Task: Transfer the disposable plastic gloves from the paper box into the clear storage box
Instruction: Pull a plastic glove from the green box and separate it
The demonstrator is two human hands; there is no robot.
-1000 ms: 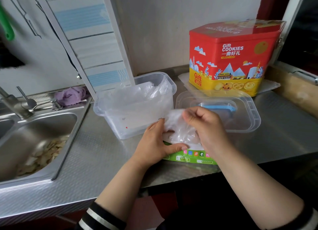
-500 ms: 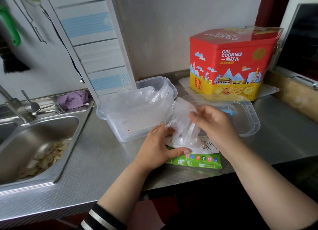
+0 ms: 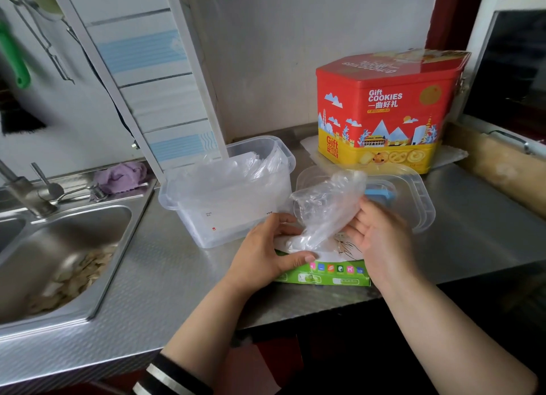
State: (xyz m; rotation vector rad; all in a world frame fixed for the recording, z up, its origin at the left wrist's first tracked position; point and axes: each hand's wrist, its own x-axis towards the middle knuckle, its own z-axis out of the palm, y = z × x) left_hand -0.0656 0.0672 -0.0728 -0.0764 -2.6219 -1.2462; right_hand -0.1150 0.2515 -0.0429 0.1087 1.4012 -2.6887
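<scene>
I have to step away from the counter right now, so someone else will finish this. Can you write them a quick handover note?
Left hand holds the paper box down at the counter's front edge. Right hand holds a bunch of plastic gloves above the box; its lower end is still at the box opening. Clear storage box stands open just left, with gloves already in it. Its lid lies to the right.
Left: put this bunch in, empty the paper box.

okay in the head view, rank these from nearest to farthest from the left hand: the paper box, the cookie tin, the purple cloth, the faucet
From the left hand:
1. Paper box, under its thumb at the counter's front edge.
2. Purple cloth, back left behind the sink.
3. Cookie tin, back right against the wall.
4. Faucet, far left.
</scene>
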